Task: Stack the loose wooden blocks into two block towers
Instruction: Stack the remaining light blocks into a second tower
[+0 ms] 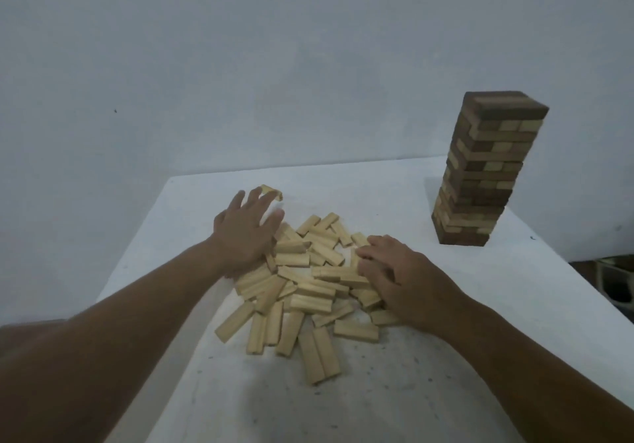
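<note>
A heap of loose pale wooden blocks (308, 281) lay on the white table (446, 357); all places below are given relative to this heap.

Left hand (245, 233) rested at the heap's far left edge, palm down, fingers spread and straight, heel of the hand touching the outermost blocks. Fingertips reached beyond the heap toward the back of the table. It held nothing that I could see.

One single pale block (271, 191) sat just beyond the heap's far left corner, touching or nearly touching the left fingertips; blurred, so contact could not be settled.

Right hand (398, 278) lay on the heap's right side, palm down, fingers bent over the blocks there and pressed into them. Whether any block was truly pinched could not be told; the fingers hid their own tips among the wood.

The heap's blocks lay flat and crossed at all angles, several overlapping in the middle, a few strays fanned out at the near edge, two of them side by side nearest the camera.

A finished tower (480, 171) of mixed dark and pale blocks stood upright well to the right of the heap and farther back, near the table's far right corner, apart from both hands.

A plain pale wall (240, 65) stood behind the table.
</note>
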Motion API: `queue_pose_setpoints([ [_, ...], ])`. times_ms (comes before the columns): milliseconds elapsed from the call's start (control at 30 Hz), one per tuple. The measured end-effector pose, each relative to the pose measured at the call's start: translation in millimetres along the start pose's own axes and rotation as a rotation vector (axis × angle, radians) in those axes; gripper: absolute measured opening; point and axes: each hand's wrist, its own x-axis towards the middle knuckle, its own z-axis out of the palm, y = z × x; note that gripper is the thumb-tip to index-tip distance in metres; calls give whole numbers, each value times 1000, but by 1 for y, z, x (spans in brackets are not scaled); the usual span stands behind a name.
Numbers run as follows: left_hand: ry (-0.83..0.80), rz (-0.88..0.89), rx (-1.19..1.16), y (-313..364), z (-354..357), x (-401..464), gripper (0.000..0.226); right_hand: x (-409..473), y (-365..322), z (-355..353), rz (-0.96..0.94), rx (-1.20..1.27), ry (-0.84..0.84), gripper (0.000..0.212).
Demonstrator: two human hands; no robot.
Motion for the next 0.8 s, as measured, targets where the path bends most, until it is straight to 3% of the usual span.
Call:
queue_pose_setpoints([
  [200,-53,62,23,3,-2,46,52,-9,8,-2,-37,9,71,31],
  [300,-144,105,-133,3,2,48,49,-15,7,-3,-4,25,64,30],
  [433,-150,212,-332,10,1,22,50,-25,3,1,92,6,41,40],
  [567,-288,111,-634,19,0,-15,50,-33,-9,7,77,-17,45,43],
  [800,-120,197,-515,35,10,-43,22,-55,-16,-1,65,-84,144,28],
])
